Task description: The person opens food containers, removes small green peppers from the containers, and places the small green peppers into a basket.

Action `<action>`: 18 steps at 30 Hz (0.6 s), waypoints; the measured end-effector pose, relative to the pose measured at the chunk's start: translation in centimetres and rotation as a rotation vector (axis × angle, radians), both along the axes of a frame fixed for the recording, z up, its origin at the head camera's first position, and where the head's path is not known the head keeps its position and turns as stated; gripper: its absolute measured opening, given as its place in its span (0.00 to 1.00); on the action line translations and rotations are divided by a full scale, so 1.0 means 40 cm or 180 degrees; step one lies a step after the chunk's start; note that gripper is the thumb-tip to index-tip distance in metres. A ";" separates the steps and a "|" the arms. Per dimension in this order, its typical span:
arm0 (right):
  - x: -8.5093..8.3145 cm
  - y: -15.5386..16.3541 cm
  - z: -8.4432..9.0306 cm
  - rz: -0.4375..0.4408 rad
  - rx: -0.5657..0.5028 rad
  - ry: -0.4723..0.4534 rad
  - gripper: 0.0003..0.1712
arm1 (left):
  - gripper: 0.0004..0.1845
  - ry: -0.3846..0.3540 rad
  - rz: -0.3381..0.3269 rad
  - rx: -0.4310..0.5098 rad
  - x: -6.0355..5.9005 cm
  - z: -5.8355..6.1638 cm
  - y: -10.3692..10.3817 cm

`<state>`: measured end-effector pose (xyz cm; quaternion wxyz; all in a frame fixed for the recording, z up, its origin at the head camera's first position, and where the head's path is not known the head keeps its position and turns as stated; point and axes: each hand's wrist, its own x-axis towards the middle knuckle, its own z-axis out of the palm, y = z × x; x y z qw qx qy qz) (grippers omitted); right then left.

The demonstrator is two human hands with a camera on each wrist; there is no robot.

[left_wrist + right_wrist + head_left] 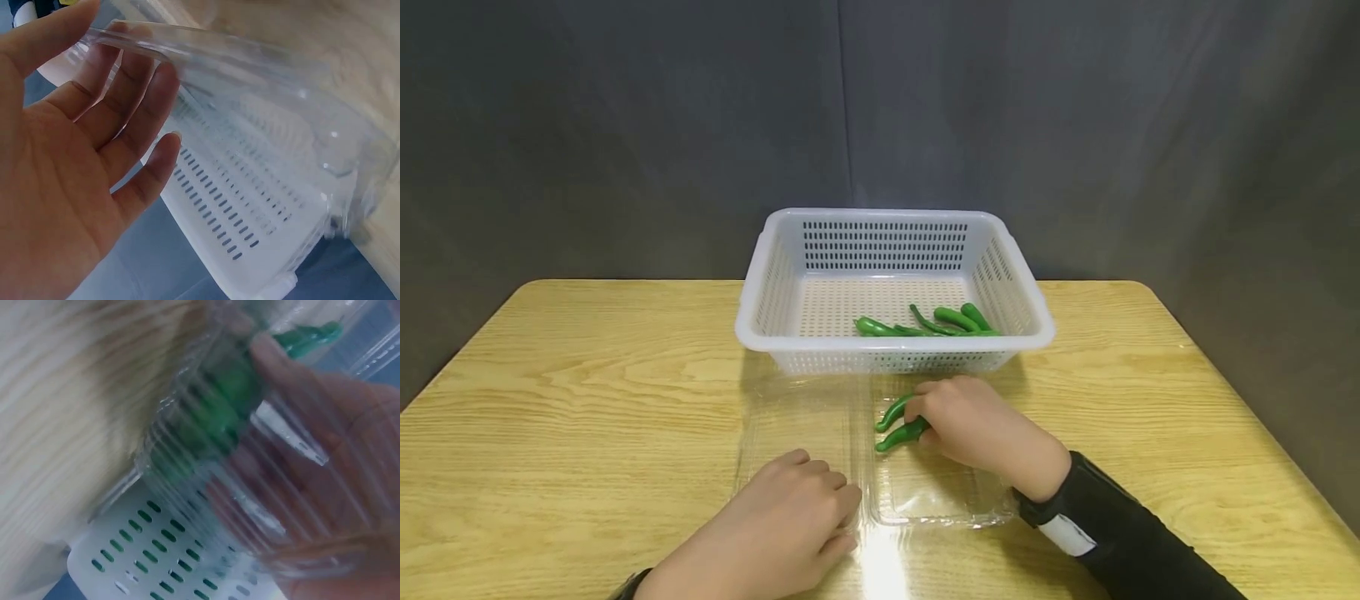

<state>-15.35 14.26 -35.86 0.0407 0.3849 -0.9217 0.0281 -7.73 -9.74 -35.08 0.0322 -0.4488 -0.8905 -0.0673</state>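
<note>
Two green peppers [901, 423] are held by the right hand [973, 425], with its fingers curled round them. They are kept low inside the right half of a clear plastic box [925, 492] that lies open on the wooden surface [587, 400]. The left hand [775, 525] is laid flat on the left half of the box, with its fingers straight, so nothing is gripped there. A white basket [895, 342] is seen just behind the box, and more green peppers [932, 323] are lying in it. The step in hand looks like the setting down of peppers in the box. For the next move, the right grip would need to be let loose gently while the box is kept steady.
</note>
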 end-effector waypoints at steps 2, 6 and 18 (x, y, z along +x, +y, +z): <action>0.003 0.006 0.000 0.0037 -0.0023 0.0056 0.11 | 0.17 -0.0007 0.0007 0.0020 0.000 0.000 -0.001; 0.010 0.016 0.009 0.0144 -0.0167 0.0123 0.11 | 0.17 -0.0019 -0.0025 0.0047 -0.002 0.000 -0.002; 0.012 0.026 0.046 0.0388 -0.0604 0.0649 0.15 | 0.13 0.0168 -0.0150 0.0021 0.005 0.003 0.008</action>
